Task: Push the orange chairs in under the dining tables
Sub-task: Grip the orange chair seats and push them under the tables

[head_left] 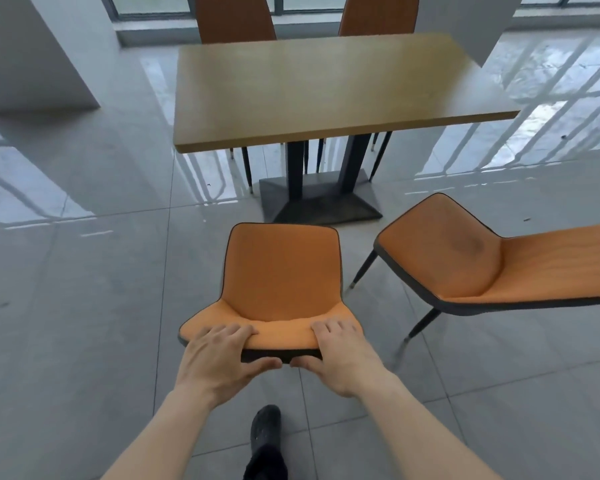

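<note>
While both hands [278, 358] grip orange chair [283, 271], wooden table [326, 88] ahead

Your floor [84, 306]: glossy grey tile. On it stood one pedestal table, wooden tabletop [326, 88] on a black base [321, 202]; two orange chairs [284, 271] [482, 265] on your side, clear of it; two more chairs [234, 19] [378, 15] tucked in opposite.
</note>
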